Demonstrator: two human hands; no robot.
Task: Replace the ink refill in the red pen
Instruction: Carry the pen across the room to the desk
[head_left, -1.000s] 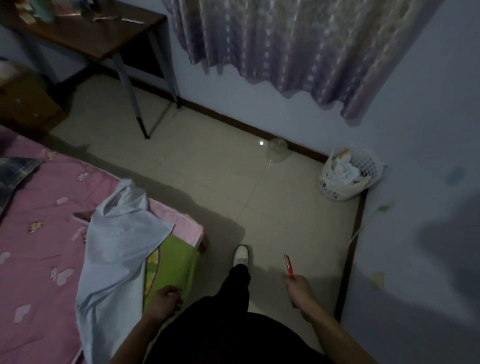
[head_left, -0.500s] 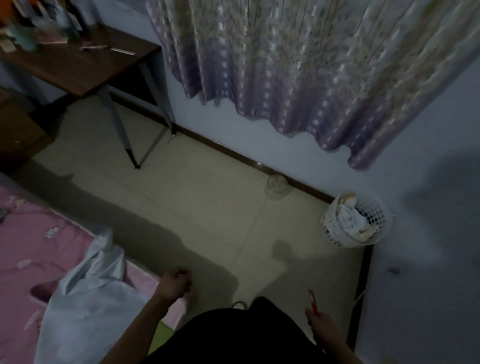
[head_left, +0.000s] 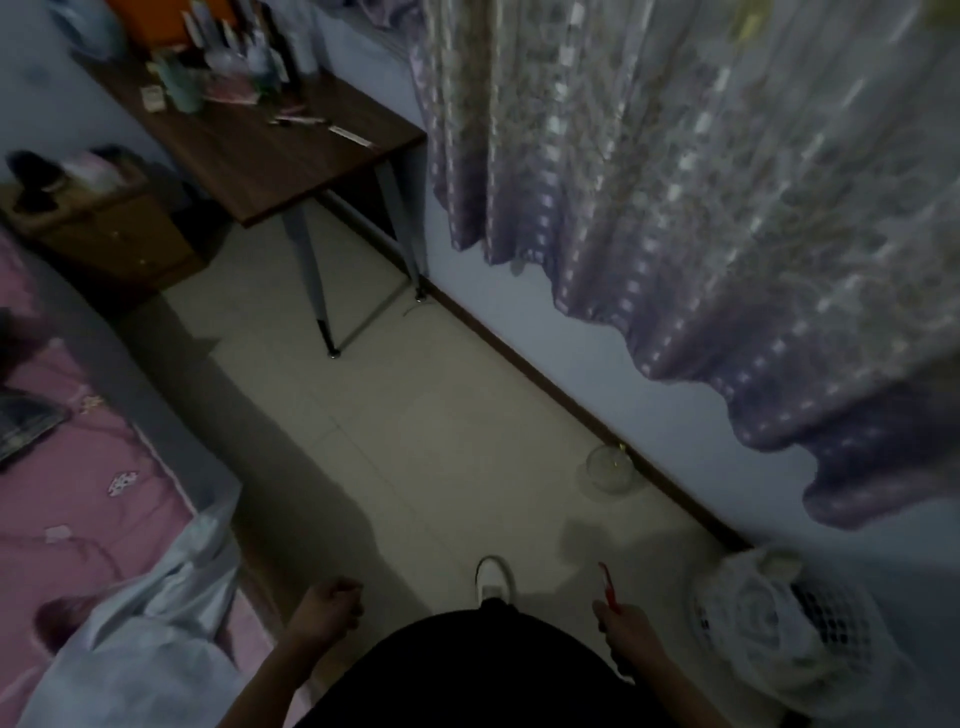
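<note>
We are standing in a dim room, looking down at the pale tiled floor (head_left: 415, 441). Our right hand (head_left: 626, 631) is gripping the slim red plastic pen (head_left: 608, 587) at five o'clock, its fingers curled around the lower end while the rest of the pen is sticking up and away from us. Our left hand (head_left: 327, 605) is hanging at seven o'clock, curled into a loose fist with nothing visible in it. A white shoe (head_left: 492, 577) is showing between the hands at six o'clock. The dark brown wooden table (head_left: 311, 161) on metal legs is standing at eleven o'clock, crowded with blurred bottles and small items. The purple patterned curtain (head_left: 675, 208) is hanging at one o'clock. A white mesh waste basket (head_left: 810, 623) is sitting at four o'clock, near the pen. The pink bed (head_left: 78, 493) is lying at eight o'clock.
</note>
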